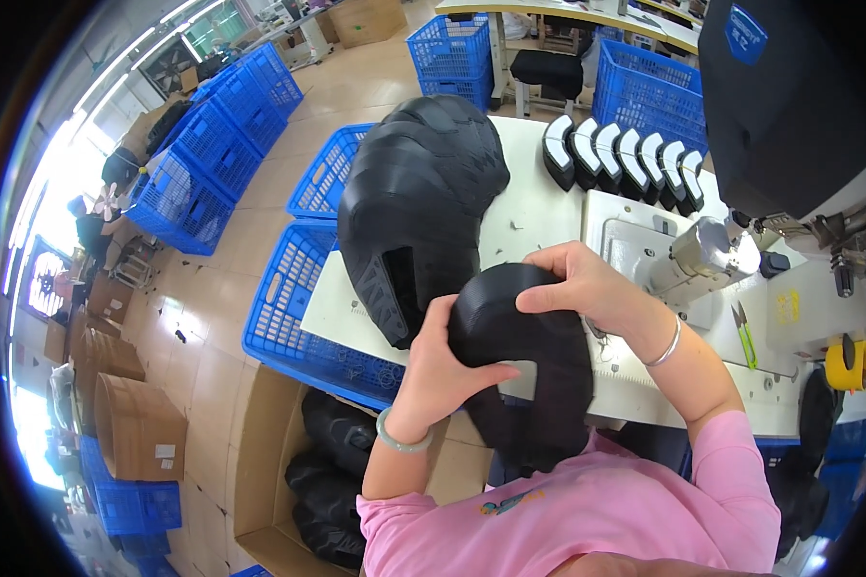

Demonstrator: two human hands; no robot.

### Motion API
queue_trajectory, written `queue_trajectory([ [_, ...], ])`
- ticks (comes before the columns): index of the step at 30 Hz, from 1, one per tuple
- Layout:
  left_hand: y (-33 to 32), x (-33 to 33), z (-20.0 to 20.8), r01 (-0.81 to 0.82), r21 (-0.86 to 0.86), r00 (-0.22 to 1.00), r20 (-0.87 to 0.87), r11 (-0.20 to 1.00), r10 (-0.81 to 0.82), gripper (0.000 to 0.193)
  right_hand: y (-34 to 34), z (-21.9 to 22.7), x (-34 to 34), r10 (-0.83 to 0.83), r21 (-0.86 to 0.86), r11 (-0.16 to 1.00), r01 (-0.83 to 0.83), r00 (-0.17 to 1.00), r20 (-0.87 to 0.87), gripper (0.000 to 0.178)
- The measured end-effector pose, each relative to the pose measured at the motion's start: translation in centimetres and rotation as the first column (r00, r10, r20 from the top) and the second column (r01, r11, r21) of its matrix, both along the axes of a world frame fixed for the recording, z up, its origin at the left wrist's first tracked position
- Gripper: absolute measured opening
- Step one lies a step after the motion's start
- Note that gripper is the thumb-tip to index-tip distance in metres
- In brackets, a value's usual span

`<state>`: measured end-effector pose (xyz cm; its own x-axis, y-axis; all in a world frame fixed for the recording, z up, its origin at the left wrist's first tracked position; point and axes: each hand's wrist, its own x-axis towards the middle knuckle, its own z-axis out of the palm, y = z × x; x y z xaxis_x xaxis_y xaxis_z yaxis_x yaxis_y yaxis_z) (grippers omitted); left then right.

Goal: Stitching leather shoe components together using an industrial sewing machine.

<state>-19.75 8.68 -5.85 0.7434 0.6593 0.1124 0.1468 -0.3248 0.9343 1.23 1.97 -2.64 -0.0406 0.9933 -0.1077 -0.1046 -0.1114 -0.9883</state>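
Note:
Both of my hands hold a black curved padded piece [556,370] in front of my chest, over the near edge of the white table [524,226]. It has a rounded upper end and a light patch or opening low in its middle. My left hand [435,370] grips its left side, thumb lying across the front. My right hand [582,284] grips its upper right edge, thumb on the front face. Just beyond my left hand, a tall nested stack of black moulded pieces [414,183] leans on the table.
Several black-and-white curved pieces [625,159] stand in a row at the back. A sewing machine [707,252] is to the right, with green-handled snips [746,341] near it. Blue crates [289,313] and a carton [260,481] with black pieces stand left of the table.

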Motion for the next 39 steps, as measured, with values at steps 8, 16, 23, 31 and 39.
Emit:
queue_trajectory([
  [8,7.2,-3.1,-1.0,-0.445,0.31,0.883,-0.006,0.84,0.47,0.084,8.6,-2.9,2.0,-0.427,0.157,0.9,0.406,0.895,0.132,0.037],
  [16,11.3,-0.7,-0.6,-0.471,0.602,0.876,0.233,0.645,0.423,0.092,18.7,-6.3,8.1,-0.721,-0.106,0.662,0.742,0.669,0.18,0.07],
  [23,11.4,-1.6,-3.5,-0.312,0.029,0.919,0.263,0.949,0.294,0.112,22.1,-7.0,9.8,-0.671,-0.24,0.703,0.669,0.736,0.089,0.076],
  [31,19.8,-0.2,-3.6,-0.154,-0.189,0.921,0.328,0.97,0.21,0.115,24.5,-10.9,9.2,-0.644,-0.16,0.746,0.646,0.762,0.074,0.082],
  [39,13.2,-2.1,-6.1,-0.054,0.003,0.922,0.385,0.999,0.049,0.107,16.7,-12.5,9.0,-0.367,-0.157,0.922,0.354,0.927,-0.07,0.05],
])
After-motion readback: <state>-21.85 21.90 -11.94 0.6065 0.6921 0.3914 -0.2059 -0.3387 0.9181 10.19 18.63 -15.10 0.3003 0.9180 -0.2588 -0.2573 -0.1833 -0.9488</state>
